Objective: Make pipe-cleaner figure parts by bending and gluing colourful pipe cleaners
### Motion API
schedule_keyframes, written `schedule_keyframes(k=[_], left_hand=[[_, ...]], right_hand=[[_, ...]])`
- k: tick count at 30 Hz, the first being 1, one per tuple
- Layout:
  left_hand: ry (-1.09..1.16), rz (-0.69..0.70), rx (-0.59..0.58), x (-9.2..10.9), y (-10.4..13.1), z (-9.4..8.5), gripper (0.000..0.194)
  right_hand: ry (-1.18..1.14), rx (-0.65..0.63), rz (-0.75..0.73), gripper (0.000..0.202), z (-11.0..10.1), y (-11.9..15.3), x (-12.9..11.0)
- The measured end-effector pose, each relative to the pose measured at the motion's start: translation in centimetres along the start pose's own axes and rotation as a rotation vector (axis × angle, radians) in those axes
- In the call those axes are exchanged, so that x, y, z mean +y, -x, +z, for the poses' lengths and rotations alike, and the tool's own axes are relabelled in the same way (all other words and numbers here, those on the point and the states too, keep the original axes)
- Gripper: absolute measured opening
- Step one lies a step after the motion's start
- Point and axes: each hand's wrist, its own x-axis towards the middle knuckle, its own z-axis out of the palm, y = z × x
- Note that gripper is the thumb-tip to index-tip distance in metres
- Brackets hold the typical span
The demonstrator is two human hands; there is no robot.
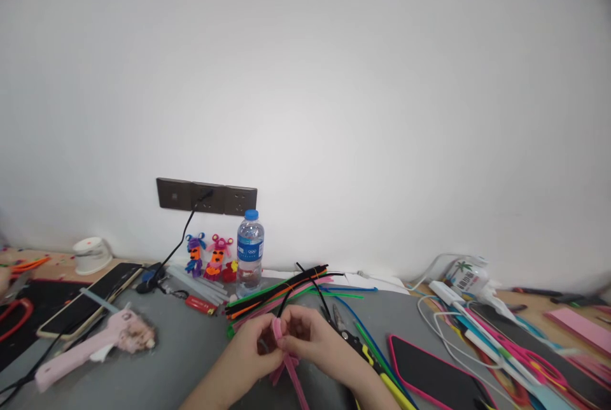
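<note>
Pink pipe cleaner (296, 381) pinched in both hands

Over near edge of grey mat (176, 340), approx. ctr., the bent strip is pinched btwn thumb & fingers of L hand (258, 349) and likewise by R hand (308, 339). Yellow-handled pliers (365, 351) are partly covered by R forearm. Toward back edge, a pipe-cleaner bundle (281, 289) is laid by water bottle (250, 254). Pink glue gun (88, 347) is placed toward L edge; pink-cased phone (436, 375), nr R front corner.

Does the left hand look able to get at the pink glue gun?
Probably yes, once free: the left hand grips the pink strip, but only bare mat separates it from the glue gun.
</note>
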Motion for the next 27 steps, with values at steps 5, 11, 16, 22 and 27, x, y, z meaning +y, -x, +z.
schedule_keyframes(k=[5,11,16,22,27], left_hand=[[0.121,-0.022,-0.010,0.7,0.3,0.0,0.025],[0.227,-0.039,-0.102,1.5,0.6,-0.2,0.036],[0.132,-0.177,-0.283,1.3,1.2,0.5,0.029],[-0.015,-0.155,-0.307,1.3,1.4,0.9,0.022],[-0.304,0.043,-0.221,1.4,1.2,0.1,0.023]], right_hand=[[-0.013,0.035,-0.015,0.017,-0.3,0.2,-0.9],[-0.139,0.350,-0.107,0.032,-2.3,-0.3,-0.4],[-0.357,0.465,-0.142,0.044,-3.9,-0.4,-0.1],[-0.451,0.463,-0.109,0.056,-3.4,-0.3,-0.5],[-0.502,0.395,-0.115,0.052,-3.2,-0.5,-0.4]])
